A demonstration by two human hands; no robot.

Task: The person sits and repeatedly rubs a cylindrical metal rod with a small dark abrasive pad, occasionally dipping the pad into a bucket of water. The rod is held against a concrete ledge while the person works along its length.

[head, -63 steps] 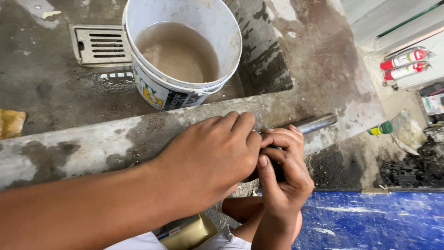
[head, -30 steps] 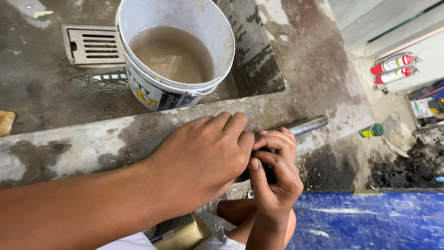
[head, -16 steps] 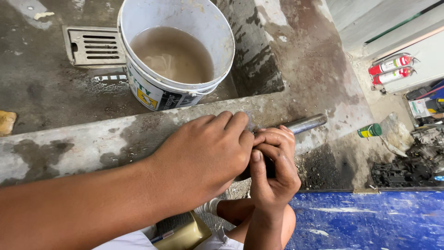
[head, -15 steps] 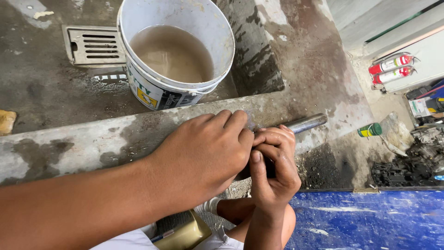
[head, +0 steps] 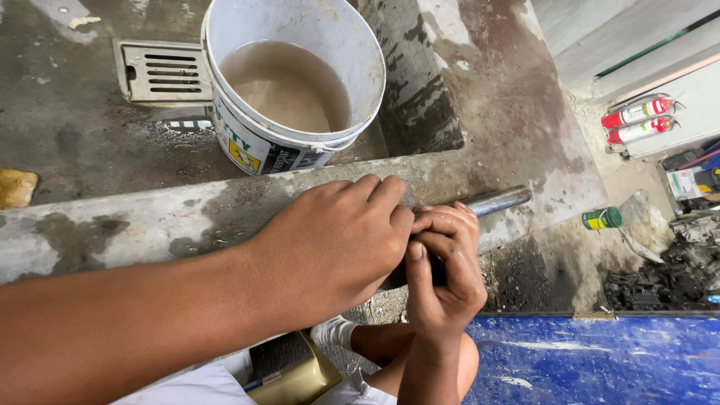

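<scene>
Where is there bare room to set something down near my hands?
Bare ledge stretches left of the left hand; bare floor lies between the drain grate and the yellow sponge. It is crowded around the metal rod, right hand and bucket.

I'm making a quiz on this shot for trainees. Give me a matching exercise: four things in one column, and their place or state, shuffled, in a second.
Things:
1. white bucket
2. metal rod
3. drain grate
4. green can

Places or states:
A. lies on its side on the ground at the right
B. set in the wet floor, left of the bucket
C. holds murky water
D. sticks out to the right from under both hands, on the concrete ledge

Pairs: 1-C, 2-D, 3-B, 4-A
</scene>
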